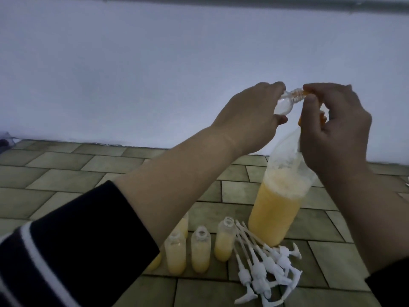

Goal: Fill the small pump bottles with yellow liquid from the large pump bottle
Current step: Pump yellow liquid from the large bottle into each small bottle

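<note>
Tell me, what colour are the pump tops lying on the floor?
White; the pump tops show clearly in the head view.

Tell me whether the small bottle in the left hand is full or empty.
Empty: the small bottle looks clear, with no yellow inside, tipped toward the orange nozzle.

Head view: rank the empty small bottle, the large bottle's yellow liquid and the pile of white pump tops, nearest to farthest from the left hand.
1. Empty small bottle, held in the left hand.
2. Yellow liquid, lower right.
3. White pump tops, on the floor below.
</note>
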A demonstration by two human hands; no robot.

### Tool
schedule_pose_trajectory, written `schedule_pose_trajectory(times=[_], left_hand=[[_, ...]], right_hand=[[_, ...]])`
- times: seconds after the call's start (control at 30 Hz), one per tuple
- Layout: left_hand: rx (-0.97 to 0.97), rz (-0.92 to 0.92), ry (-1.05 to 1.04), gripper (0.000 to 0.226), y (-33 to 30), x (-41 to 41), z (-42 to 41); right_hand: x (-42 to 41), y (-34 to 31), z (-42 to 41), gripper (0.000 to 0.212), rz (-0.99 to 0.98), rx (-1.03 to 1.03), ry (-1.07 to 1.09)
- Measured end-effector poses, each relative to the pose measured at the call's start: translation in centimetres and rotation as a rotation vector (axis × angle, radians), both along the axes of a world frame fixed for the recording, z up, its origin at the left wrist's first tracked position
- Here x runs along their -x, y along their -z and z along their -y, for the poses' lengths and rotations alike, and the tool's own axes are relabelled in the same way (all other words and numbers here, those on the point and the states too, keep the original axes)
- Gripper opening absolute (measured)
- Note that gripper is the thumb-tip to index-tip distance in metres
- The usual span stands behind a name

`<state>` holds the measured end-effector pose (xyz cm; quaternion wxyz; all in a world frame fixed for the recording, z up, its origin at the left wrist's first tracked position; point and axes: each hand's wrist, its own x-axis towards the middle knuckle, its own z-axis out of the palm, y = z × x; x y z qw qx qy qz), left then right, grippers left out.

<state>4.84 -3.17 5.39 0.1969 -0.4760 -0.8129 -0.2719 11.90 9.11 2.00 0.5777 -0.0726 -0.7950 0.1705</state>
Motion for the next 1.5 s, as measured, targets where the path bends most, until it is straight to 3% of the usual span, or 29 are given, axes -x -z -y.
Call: schedule_pose_trajectory(times=[0.2,0.43,0.63,0.9,1.1,1.33,1.5], left_hand=[[0.005,-0.007,-0.005,0.037,-0.5,0.4,0.1],[-0.026,-0.044,-0.005,0.035,0.0,0.3,-0.5],[0.026,0.003,-0.006,0.035,-0.3,0.5,-0.1],[-0.001,-0.042,-0.017,0.036,0.0,0.1,-0.8],[0.045,-0.013,-0.01,0.036,-0.8,0.3,-0.2],[-0.015,-0.053,-0.024,0.038,-0.2,-0.3,-0.7],[0.044,-0.011,-0.018,0.038,-0.2,-0.1,-0.4]], right_hand=[[-0.5,-1.1,-0.1,0.039,0.053,0.018,-0.05],[0.2,0.2,-0.4,0.034,-0.055,0.013,-0.016],[0.1,-0.3,-0.4,0.038,0.019,0.034,-0.067],[0.6,0.6,-0.1,0.041,-0.099,0.045,-0.043],[-0.2,-0.6,-0.4,0.046,-0.008,0.065,-0.093],[0.3,0.5,-0.3,0.037,-0.104,0.019,-0.049],[0.2,0.5,-0.2,0.039,-0.045,0.024,-0.068]])
